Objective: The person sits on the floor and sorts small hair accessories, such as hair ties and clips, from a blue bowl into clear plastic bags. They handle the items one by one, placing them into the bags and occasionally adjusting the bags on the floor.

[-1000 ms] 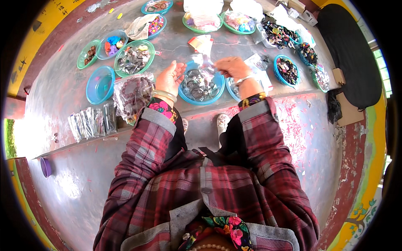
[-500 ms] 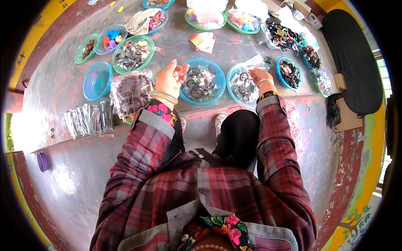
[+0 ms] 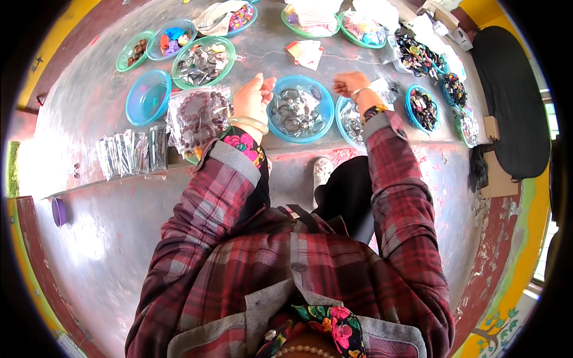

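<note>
My left hand [image 3: 253, 100], a pale bangle at its wrist, hovers by the left rim of a blue basin [image 3: 329, 119] of small dark items in clear bags. Its fingers are loosely bent and apart, and nothing shows in them. My right hand [image 3: 353, 85] is over the gap between that basin and a second, lighter blue basin [image 3: 346, 132] partly under my forearm. The right fingers are curled together; what they hold, if anything, is hidden. Left of my left hand lies a clear bag of dark red beads [image 3: 197, 114], over a basin.
An unfilled blue basin [image 3: 148, 98] and a green basin of bagged items [image 3: 203, 62] stand to the left. Several slim packets [image 3: 128, 152] lie along the ledge. On the right are a basin of dark bands [image 3: 422, 108] and a long black object [image 3: 513, 101].
My right hand has moved up and left, from over the lighter basin toward the middle one, its fingers curled. My left hand stays near the middle basin's left rim. The view has shifted slightly.
</note>
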`<state>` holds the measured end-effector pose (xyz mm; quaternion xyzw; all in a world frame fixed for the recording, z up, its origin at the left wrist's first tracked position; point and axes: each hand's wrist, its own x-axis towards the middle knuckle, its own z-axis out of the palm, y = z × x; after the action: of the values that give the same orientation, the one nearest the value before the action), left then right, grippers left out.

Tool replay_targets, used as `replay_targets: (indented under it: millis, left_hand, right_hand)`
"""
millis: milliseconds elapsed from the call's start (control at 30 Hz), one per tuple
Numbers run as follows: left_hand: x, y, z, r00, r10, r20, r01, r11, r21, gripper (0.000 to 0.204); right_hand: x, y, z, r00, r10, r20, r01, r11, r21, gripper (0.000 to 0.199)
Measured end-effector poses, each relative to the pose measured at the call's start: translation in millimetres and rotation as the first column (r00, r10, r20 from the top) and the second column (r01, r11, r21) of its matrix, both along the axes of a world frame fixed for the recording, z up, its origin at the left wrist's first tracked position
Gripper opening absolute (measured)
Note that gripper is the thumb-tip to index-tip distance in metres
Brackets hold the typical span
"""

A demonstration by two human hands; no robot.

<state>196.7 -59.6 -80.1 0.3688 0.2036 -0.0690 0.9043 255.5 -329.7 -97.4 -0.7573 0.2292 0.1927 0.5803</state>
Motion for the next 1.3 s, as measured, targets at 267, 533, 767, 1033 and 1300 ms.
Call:
replay_targets:
  millis: [267,533,767,1033,1300]
  left_hand:
    - [-3,3,9,1.000,0.027,0.010,-0.027,1.000,0.004,0.035]
    - [-1,-5,11,0.998,-0.016,-0.064,0.013,0.999,-0.034,0.029]
    - [-1,3,5,0.999,0.002,-0.036,-0.004,0.999,-0.053,0.025]
    - [-4,4,2,1.000,0.023,-0.012,-0.023,1.000,-0.017,0.027]
    - [-7,-6,15,0.961,-0.241,0.133,0.248,0.968,-0.038,0.027]
  right_hand:
    - [6,70,-91,0.831,0.544,-0.119,-0.400,0.435,-0.806,0.035]
    - [17,96,-98,0.840,0.542,0.014,-0.313,0.505,-0.804,0.033]
    - [18,107,-90,0.851,0.525,-0.011,-0.293,0.458,-0.839,0.023]
    - [14,83,-14,0.979,0.080,0.185,-0.094,0.993,0.069,0.020]
    - [-56,99,60,0.925,0.058,0.374,-0.204,0.909,0.365,0.015]
